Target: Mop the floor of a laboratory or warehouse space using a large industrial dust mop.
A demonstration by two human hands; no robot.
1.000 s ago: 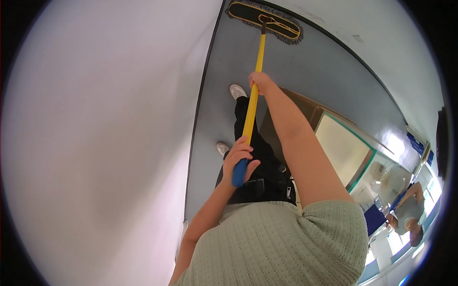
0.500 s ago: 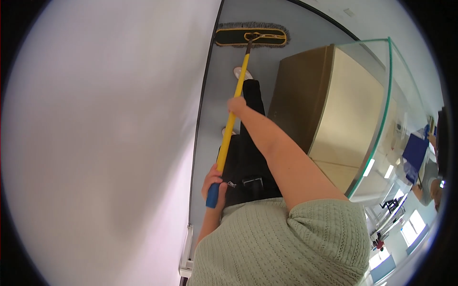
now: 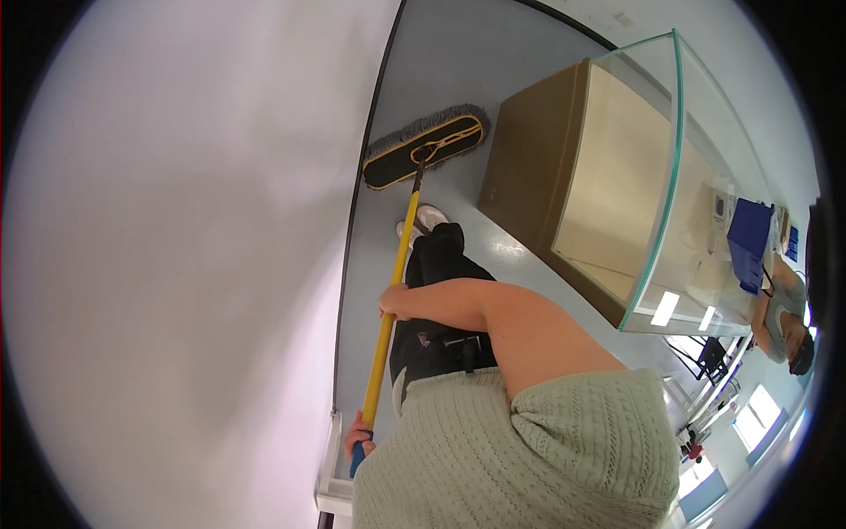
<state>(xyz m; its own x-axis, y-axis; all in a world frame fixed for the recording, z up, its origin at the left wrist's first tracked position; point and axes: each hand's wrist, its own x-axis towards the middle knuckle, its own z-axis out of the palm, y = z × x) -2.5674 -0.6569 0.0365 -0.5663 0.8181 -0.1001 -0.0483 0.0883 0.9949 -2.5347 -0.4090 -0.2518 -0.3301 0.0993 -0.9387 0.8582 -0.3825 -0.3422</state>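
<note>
1. Right-hand fingers (image 3: 391,302): closed around the dust mop (image 3: 402,256), midway along its yellow handle (image 3: 377,370).
2. Left-hand fingers (image 3: 354,434): curled around the handle near its end, where yellow meets the blue grip (image 3: 357,459). Part of this hand is hidden behind the pole.
3. Mop head (image 3: 392,166): flat on the floor (image 3: 441,53), ahead of my fingers and just past my shoes (image 3: 432,217). Dark board with yellow edging; grey fringe (image 3: 441,118) along the far side. It sits at a slant, right end farther from me.
4. Handle runs from my left side up to the head, passing beside my black trousers (image 3: 449,256).
5. Left boundary: white wall (image 3: 176,264) with a dark strip (image 3: 361,163) at its foot. The head's left end is right by this strip; contact cannot be told.
6. Right boundary: brown cabinet (image 3: 529,150) topped by a glass case (image 3: 677,132). Its near corner stands close to the head's right end, with a narrow gap.
7. White frame (image 3: 328,498) at the wall, near my left hand.
8. Beyond the glass: a blue bin (image 3: 749,242) and another person (image 3: 782,317), well apart from me.
9. Open room: grey floor beyond the head; also a strip between my legs and the cabinet.
</note>
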